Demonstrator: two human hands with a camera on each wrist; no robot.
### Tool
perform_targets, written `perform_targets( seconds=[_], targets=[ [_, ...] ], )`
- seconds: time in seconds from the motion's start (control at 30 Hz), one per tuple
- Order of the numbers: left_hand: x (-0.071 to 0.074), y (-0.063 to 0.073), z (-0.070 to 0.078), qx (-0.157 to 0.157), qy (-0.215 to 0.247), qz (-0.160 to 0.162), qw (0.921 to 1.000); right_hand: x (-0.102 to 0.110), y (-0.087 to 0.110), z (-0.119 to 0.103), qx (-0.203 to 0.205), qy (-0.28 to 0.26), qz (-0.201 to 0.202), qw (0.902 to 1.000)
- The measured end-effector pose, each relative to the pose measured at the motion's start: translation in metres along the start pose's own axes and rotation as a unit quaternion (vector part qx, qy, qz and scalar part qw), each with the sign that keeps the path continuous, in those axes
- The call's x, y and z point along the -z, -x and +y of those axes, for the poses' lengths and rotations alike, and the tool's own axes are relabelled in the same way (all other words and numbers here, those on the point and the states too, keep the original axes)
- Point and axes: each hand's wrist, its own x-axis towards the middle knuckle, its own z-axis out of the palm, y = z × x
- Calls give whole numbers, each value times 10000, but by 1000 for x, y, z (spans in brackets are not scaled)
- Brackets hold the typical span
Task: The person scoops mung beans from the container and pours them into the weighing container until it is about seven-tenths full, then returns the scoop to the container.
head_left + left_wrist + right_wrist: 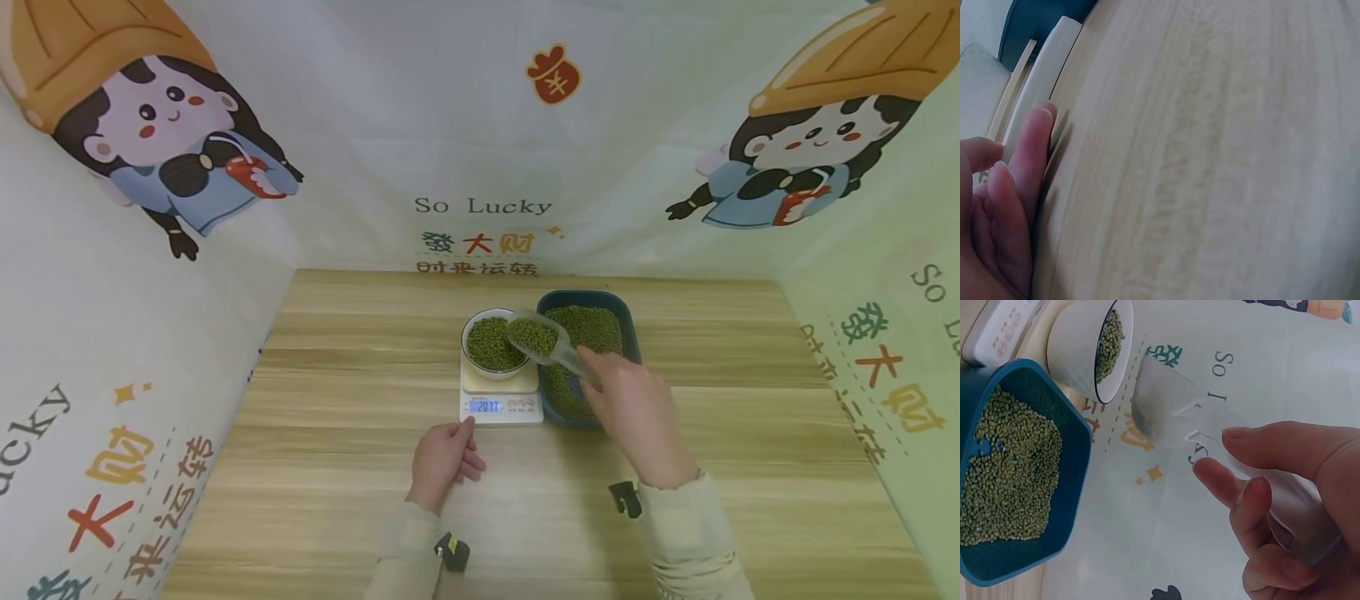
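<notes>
My right hand grips the handle of a clear plastic scoop. Green mung beans lie in the scoop, whose front end overlaps the right rim of a white bowl in the head view. That dark-rimmed bowl holds more mung beans and stands on a white kitchen scale with a lit display. At the scale's front edge rests my left hand, its fingers relaxed. In the left wrist view its thumb and a fingertip lie right by the white edge.
A dark blue tub of mung beans stands right of the scale, partly behind my right hand. Beneath everything is a wood-grain table. Printed white cloth walls rise at the back and both sides.
</notes>
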Motion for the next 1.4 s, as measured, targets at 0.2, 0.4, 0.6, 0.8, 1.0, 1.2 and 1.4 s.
perform_targets(
  seconds=[0.2, 0.4, 0.6, 0.8, 1.0, 1.2, 1.4],
  targets=[
    [0, -1, -1, 13, 54, -14, 10000, 0, 0, -1, 9, 19, 2, 10000],
    [0, -1, -1, -26, 50, -26, 10000, 2, 0, -1, 15, 69, -5, 10000],
    [1, 0, 0, 13, 67, -40, 10000, 3, -1, 1, 116, 134, 72, 9998],
    [0, 0, 0, -21, 67, -9, 10000, 6, -5, 1, 306, 277, 98, 9991],
    [0, 1, 0, 18, 44, -31, 10000, 11, -12, -3, 483, 431, 16, 9979],
    [1, 2, 0, -10, 43, -10, 10000, 11, -14, -6, 493, 457, -68, 9977],
    [1, 2, 1, -15, 50, 1, 10000, 10, -14, -6, 521, 507, -64, 9973]
  ],
)
